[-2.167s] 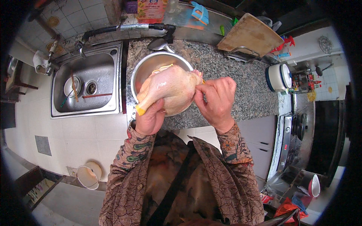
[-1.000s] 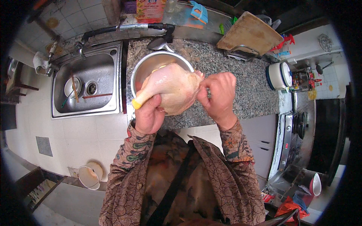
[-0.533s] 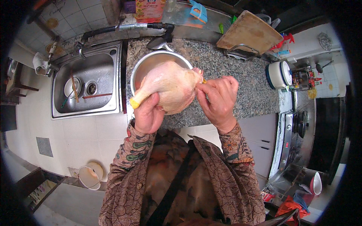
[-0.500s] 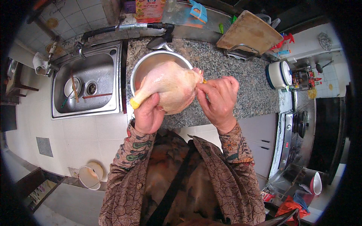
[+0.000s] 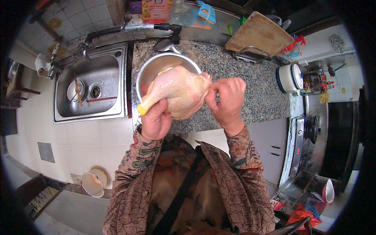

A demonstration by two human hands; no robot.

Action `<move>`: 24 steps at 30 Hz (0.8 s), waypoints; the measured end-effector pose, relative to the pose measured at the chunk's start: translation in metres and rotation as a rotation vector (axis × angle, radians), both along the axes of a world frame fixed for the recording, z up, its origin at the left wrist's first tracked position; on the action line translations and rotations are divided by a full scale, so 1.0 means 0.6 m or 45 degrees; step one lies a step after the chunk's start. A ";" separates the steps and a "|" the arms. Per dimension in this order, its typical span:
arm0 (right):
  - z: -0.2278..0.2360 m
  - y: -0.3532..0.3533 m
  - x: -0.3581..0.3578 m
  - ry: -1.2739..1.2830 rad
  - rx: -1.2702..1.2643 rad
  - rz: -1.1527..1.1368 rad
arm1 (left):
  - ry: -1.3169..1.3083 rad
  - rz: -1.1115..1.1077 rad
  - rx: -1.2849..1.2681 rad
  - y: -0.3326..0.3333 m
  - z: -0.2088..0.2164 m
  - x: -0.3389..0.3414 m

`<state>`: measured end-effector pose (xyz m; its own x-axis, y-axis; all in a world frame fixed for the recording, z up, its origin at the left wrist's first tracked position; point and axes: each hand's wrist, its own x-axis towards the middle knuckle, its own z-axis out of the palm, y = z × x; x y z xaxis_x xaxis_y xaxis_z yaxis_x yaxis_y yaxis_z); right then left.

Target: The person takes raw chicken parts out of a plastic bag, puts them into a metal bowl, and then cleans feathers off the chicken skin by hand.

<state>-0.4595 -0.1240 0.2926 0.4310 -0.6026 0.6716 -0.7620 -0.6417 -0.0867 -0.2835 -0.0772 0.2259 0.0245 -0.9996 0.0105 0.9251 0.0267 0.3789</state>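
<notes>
A large raw chicken leg (image 5: 178, 92) with pale skin and a yellow shank end is held above the near side of a metal bowl (image 5: 141, 76). My left hand (image 5: 156, 121) grips it from below, thumb on the near side by the shank. At the wide, ragged right end, my right hand (image 5: 229, 102) pinches the edge, its fingers curled. What lies between those fingertips is mostly hidden. Inside the bowl, behind the leg, some pale pieces show.
A spatula (image 5: 166, 46) lies behind the bowl on the speckled counter (image 5: 235, 90). Left is a steel sink (image 5: 66, 115) with a small bowl and chopsticks. A cutting board (image 5: 258, 33) leans at the back right, near a white cooker (image 5: 290, 77). A stove (image 5: 297, 147) stands right.
The chicken leg has shifted slightly right and tilted, uncovering more of the bowl's inside. My right hand has turned, its fingers curling tighter; the yellow bit at its fingertips no longer shows.
</notes>
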 end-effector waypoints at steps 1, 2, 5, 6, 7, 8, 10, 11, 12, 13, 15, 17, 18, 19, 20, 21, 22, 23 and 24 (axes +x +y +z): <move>0.000 -0.001 -0.005 -0.030 0.027 0.002 | 0.016 0.000 0.006 0.000 -0.002 0.001; 0.000 0.000 -0.010 -0.063 0.055 0.005 | 0.030 0.000 0.012 0.001 -0.006 0.001; 0.005 0.005 -0.010 -0.060 0.077 0.032 | 0.054 -0.002 0.035 0.003 -0.012 0.003; 0.009 0.008 -0.008 -0.042 0.075 0.044 | 0.060 -0.005 0.043 0.003 -0.013 0.004; 0.011 0.010 -0.006 -0.024 0.052 0.054 | 0.057 -0.009 0.034 0.003 -0.013 0.004; 0.013 0.011 -0.003 -0.007 0.027 0.066 | 0.053 -0.011 0.025 0.003 -0.013 0.004; 0.018 0.016 0.001 0.022 -0.005 0.071 | 0.048 -0.008 0.019 0.004 -0.011 0.004; 0.020 0.019 0.003 0.034 -0.011 0.063 | 0.048 -0.004 0.023 0.005 -0.009 0.003; 0.021 0.021 0.004 0.047 -0.018 0.054 | 0.048 0.001 0.028 0.005 -0.008 0.002; 0.019 0.021 0.005 0.047 -0.030 0.050 | 0.046 0.001 0.022 0.005 -0.008 0.002; 0.017 0.021 0.005 0.046 -0.054 0.041 | 0.043 0.003 0.010 0.005 -0.008 0.001; 0.018 0.020 0.010 0.039 -0.044 0.043 | 0.032 -0.001 0.003 0.005 -0.006 0.001; 0.018 0.019 0.012 0.035 -0.040 0.044 | 0.026 -0.002 -0.001 0.005 -0.005 0.001; 0.017 0.018 0.012 0.029 -0.033 0.036 | 0.027 -0.014 0.002 0.006 -0.005 0.002; 0.015 0.016 0.013 0.024 -0.026 0.028 | 0.029 -0.026 0.004 0.006 -0.006 0.004; 0.013 0.014 0.013 0.019 -0.020 0.020 | 0.031 -0.038 0.006 0.006 -0.006 0.005; 0.011 0.012 0.013 0.002 -0.013 0.020 | 0.034 -0.036 0.018 0.005 -0.006 0.004; 0.010 0.009 0.012 -0.017 -0.006 0.021 | 0.035 -0.032 0.030 0.006 -0.007 0.003; 0.008 0.006 0.011 -0.035 0.001 0.022 | 0.036 -0.027 0.042 0.006 -0.007 0.002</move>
<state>-0.4531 -0.1206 0.2974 0.4226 -0.5957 0.6831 -0.7483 -0.6545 -0.1078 -0.2824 -0.0735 0.2219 0.0028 -0.9997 -0.0232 0.9355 -0.0056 0.3532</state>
